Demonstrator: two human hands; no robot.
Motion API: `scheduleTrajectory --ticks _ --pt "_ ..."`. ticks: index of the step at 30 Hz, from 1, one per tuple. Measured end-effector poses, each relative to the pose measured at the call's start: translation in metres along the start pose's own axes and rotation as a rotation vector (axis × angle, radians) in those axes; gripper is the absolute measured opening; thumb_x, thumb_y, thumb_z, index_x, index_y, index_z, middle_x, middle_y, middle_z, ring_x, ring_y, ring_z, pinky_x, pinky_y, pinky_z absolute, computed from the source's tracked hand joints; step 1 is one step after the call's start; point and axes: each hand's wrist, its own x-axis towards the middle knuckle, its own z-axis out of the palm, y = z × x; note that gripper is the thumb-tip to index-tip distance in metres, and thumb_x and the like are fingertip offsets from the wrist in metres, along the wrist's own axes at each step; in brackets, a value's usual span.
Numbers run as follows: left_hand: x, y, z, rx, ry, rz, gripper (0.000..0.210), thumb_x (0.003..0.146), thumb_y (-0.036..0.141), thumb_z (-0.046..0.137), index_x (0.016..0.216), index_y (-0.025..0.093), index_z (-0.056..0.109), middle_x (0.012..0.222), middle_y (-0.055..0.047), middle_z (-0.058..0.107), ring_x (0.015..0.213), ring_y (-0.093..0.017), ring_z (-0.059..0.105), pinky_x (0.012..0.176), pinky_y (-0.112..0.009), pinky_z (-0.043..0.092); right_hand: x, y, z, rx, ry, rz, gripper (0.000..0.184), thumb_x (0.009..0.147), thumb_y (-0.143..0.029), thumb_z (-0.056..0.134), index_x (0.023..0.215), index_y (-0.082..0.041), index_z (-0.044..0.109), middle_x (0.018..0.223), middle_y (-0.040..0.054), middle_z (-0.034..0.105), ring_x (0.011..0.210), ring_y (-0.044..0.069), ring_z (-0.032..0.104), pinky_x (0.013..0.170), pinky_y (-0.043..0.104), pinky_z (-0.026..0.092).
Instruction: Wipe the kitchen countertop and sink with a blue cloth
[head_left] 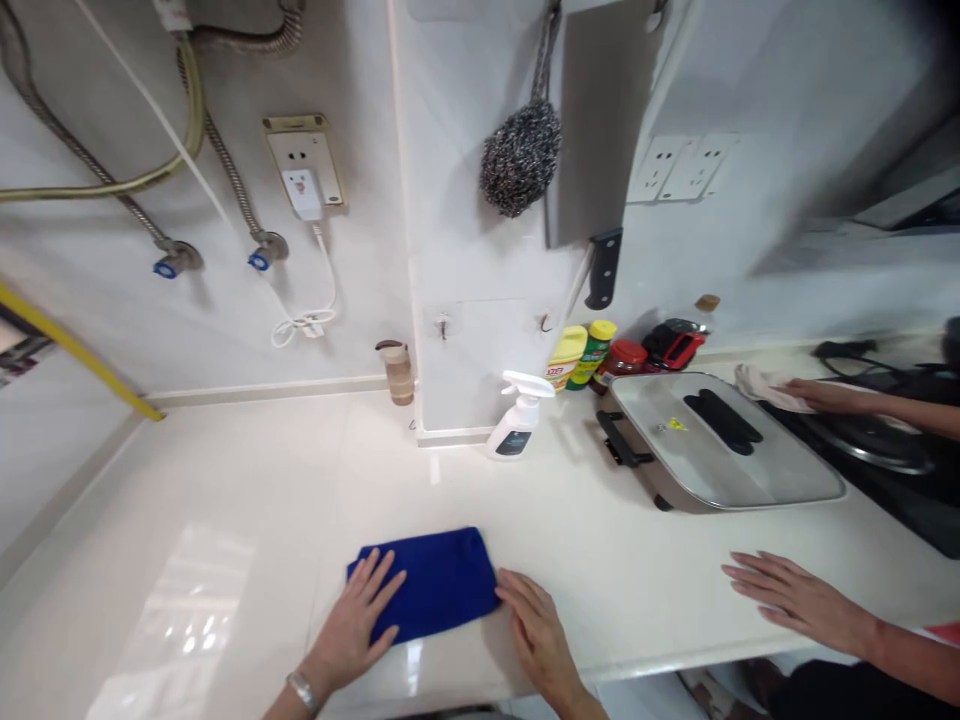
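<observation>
A folded blue cloth (442, 580) lies flat on the white countertop (300, 480). My left hand (356, 620) rests on the cloth's left side, fingers spread and palm down. At the cloth's right edge, my right hand (536, 630) touches it with its fingertips, the fingers stretched out and close together. Beyond the cloth, near the wall corner, stands a white spray bottle (516, 425).
On the right sits a lidded electric pan (727, 470). Another person's hand (802, 600) is over the counter's front; their other hand (825, 395) holds a pale cloth (772, 385) by the stove. A cleaver (600, 130) and steel scrubber (521, 160) hang above.
</observation>
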Motion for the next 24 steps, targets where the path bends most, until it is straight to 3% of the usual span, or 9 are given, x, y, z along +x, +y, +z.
scheduleTrajectory --ticks 3,6,9,13,16,18,21,24 --pt "-0.053 -0.042 -0.03 0.051 -0.079 -0.092 0.058 0.099 0.033 0.042 0.156 0.034 0.028 0.166 -0.006 0.028 0.153 -0.031 0.026 0.121 -0.058 0.034 -0.016 0.018 -0.013 0.044 0.029 0.023 0.039 0.097 -0.021 0.041 0.13 -0.029 0.059 0.14 0.0078 0.06 0.129 0.027 0.056 0.104 0.053 0.054" --pt "-0.067 -0.044 -0.036 0.086 -0.037 -0.237 0.054 0.101 0.033 0.04 0.154 0.031 0.034 0.161 -0.007 0.038 0.151 -0.03 0.031 0.123 -0.061 0.03 -0.032 0.05 -0.032 0.018 0.052 0.052 0.04 0.097 -0.024 0.044 0.136 -0.03 0.054 0.141 0.0105 0.059 0.127 0.03 0.057 0.104 0.057 0.053" --pt "-0.029 -0.007 -0.011 0.091 0.138 -0.416 0.055 0.101 0.031 0.039 0.155 0.023 0.033 0.16 -0.011 0.041 0.152 -0.029 0.03 0.124 -0.058 0.031 -0.043 0.069 -0.04 -0.019 0.087 0.026 0.043 0.096 -0.023 0.044 0.138 -0.028 0.051 0.14 0.0133 0.058 0.124 0.03 0.06 0.1 0.055 0.055" --pt "0.039 0.053 0.029 0.149 0.223 -0.497 0.058 0.1 0.03 0.041 0.156 0.034 0.027 0.164 -0.009 0.033 0.152 -0.032 0.029 0.119 -0.064 0.033 -0.048 0.069 -0.031 -0.145 0.118 0.017 0.041 0.096 -0.024 0.042 0.136 -0.023 0.05 0.139 0.0151 0.059 0.123 0.032 0.059 0.098 0.054 0.053" --pt "0.043 0.068 0.036 0.217 0.221 -0.47 0.063 0.099 0.034 0.044 0.158 0.036 0.02 0.167 -0.011 0.024 0.152 -0.035 0.026 0.117 -0.065 0.035 -0.05 0.071 -0.023 -0.252 0.122 0.008 0.039 0.097 -0.026 0.04 0.135 -0.02 0.049 0.134 0.0156 0.062 0.12 0.032 0.061 0.095 0.051 0.053" --pt "0.021 0.062 0.032 0.24 0.195 -0.384 0.066 0.098 0.037 0.045 0.158 0.035 0.019 0.168 -0.009 0.022 0.153 -0.036 0.025 0.116 -0.063 0.037 -0.052 0.078 -0.019 -0.302 0.125 -0.037 0.039 0.097 -0.028 0.039 0.134 -0.019 0.05 0.132 0.0156 0.063 0.116 0.031 0.063 0.091 0.047 0.054" --pt "-0.015 0.039 0.025 0.266 0.197 -0.402 0.069 0.096 0.039 0.047 0.159 0.03 0.019 0.167 -0.009 0.023 0.153 -0.037 0.022 0.117 -0.062 0.036 -0.054 0.089 -0.017 -0.367 0.122 -0.09 0.039 0.096 -0.027 0.041 0.133 -0.018 0.05 0.132 0.0148 0.064 0.114 0.029 0.064 0.087 0.043 0.055" --pt "-0.022 0.006 0.021 0.266 0.206 -0.446 0.068 0.096 0.042 0.048 0.158 0.033 0.022 0.167 -0.009 0.026 0.153 -0.037 0.022 0.117 -0.065 0.033 -0.056 0.093 -0.017 -0.377 0.125 -0.104 0.039 0.095 -0.024 0.043 0.133 -0.018 0.051 0.132 0.0139 0.064 0.113 0.028 0.065 0.087 0.04 0.056"
